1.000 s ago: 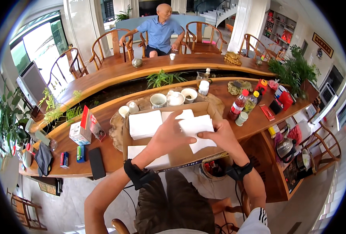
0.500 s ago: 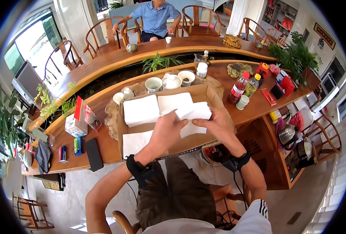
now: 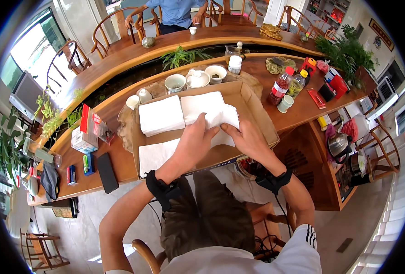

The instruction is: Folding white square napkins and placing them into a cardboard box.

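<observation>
A white paper napkin [image 3: 230, 115] is held over the right half of a shallow cardboard box [image 3: 257, 112]. My left hand [image 3: 194, 142] grips its left part, thumb toward the middle. My right hand [image 3: 249, 138] pinches its right side, with the two thumbs close together. Inside the box lie a thick napkin stack [image 3: 161, 113] at the back left, another stack [image 3: 201, 103] at the back middle, and more napkins [image 3: 157, 155] at the front left. Part of the held napkin and what lies beneath it are hidden by my hands.
Behind the box stand white cups [image 3: 175, 83] and a lidded bowl [image 3: 198, 78]. Two bottles [image 3: 281, 86] and a paper cup [image 3: 285, 104] are on the right. A black phone [image 3: 107, 172] lies left. Across the curved table sits a person [image 3: 177, 16] in a blue shirt.
My hands have come closer together on the napkin, and its upper edge now looks more bent and bunched. My view has tilted slightly down.
</observation>
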Tool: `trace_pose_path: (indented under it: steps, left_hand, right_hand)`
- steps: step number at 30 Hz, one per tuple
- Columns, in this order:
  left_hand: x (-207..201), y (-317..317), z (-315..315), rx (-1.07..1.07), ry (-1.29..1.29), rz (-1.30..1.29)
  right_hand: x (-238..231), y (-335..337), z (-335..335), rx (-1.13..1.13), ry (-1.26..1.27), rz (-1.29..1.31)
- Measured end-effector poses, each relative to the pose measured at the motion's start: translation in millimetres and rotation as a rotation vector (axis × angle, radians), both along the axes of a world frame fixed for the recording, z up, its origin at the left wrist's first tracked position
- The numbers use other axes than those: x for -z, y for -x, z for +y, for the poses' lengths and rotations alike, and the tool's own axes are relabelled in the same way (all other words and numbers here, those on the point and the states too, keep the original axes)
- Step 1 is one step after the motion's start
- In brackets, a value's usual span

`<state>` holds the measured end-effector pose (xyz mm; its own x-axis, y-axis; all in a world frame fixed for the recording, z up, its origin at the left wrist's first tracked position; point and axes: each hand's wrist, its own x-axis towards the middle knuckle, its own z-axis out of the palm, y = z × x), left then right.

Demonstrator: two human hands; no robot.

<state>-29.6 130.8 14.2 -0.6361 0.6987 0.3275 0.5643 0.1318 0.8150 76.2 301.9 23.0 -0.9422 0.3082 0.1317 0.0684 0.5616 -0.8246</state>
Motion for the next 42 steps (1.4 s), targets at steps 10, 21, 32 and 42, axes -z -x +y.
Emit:
trace_pose_path:
  steps: [10, 21, 32, 42]
  left_hand:
    - [-17.6, 7.2, -2.6, 0.02, 0.183, -0.121]
    - [-9.1, 6.2, -4.6, 0.052, 0.247, -0.117]
    - [-4.5, 13.2, -7.0, 0.079, 0.249, -0.111]
    - [-3.5, 14.8, -6.4, 0.095, 0.253, -0.133]
  right_hand:
    - [-2.2, 5.9, 11.8, -0.015, 0.126, 0.125]
    - [-0.9, 5.9, 15.1, -0.018, 0.025, 0.059]
    - [-3.9, 6.8, 13.6, -0.003, 0.057, 0.044]
    - [-6.1, 5.4, 12.3, -0.007, 0.018, 0.039]
